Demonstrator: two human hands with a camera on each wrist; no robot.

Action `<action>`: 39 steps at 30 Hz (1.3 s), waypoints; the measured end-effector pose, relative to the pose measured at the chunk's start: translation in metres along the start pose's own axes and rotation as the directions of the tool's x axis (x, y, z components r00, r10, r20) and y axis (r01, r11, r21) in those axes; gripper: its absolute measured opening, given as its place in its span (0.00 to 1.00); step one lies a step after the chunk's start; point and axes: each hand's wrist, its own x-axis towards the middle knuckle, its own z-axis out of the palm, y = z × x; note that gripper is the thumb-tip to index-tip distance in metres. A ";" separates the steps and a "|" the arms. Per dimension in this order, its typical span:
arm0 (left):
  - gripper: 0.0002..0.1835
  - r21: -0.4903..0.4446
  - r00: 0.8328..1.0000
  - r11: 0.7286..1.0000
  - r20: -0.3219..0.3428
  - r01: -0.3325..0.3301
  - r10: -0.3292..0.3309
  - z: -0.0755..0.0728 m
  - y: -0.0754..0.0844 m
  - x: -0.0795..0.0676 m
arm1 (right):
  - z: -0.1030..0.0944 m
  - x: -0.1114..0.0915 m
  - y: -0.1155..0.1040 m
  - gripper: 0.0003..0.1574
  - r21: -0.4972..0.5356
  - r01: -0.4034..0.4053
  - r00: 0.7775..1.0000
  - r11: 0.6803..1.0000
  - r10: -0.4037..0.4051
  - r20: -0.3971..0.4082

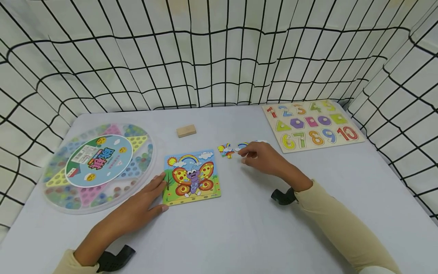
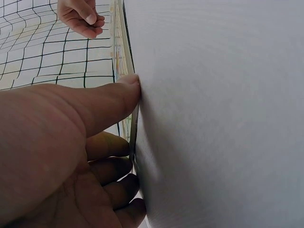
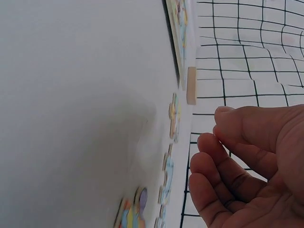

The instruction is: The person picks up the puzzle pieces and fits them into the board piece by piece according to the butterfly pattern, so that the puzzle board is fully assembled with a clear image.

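Note:
A square butterfly jigsaw (image 1: 193, 177) lies flat in the middle of the white table. Along its left side rests my left hand (image 1: 142, 205), the fingers at the edge and the thumb at the near left corner. The left wrist view shows that thumb (image 2: 111, 102) against the board's thin edge. My right hand (image 1: 261, 158) hovers over the table to the right of the jigsaw, fingers loosely bent. No object shows between its fingertips. Close by lie loose puzzle pieces (image 1: 225, 150), one with a rainbow (image 1: 242, 145); several pieces (image 3: 174, 116) appear in the right wrist view.
A round Chinese checkers set (image 1: 99, 167) with coloured marbles sits at the left. A small wooden block (image 1: 186, 131) lies behind the jigsaw. At the back right is a number-and-shape board (image 1: 313, 125). Black wire mesh (image 1: 219, 61) surrounds the table's back and sides.

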 end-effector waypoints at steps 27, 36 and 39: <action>0.38 -0.008 1.000 1.000 0.005 0.011 -0.011 0.000 0.002 0.000 | -0.028 -0.037 0.041 0.18 0.002 -0.144 0.989 0.990 0.144 -0.010; 0.38 -0.010 1.000 1.000 0.004 0.009 -0.009 0.000 0.002 -0.001 | -0.025 -0.037 0.046 0.21 -0.017 -0.135 0.991 0.991 0.135 0.013; 0.38 -0.003 1.000 1.000 0.004 0.007 -0.007 0.000 0.001 -0.001 | -0.024 -0.036 0.048 0.23 -0.039 -0.112 0.993 0.993 0.113 0.017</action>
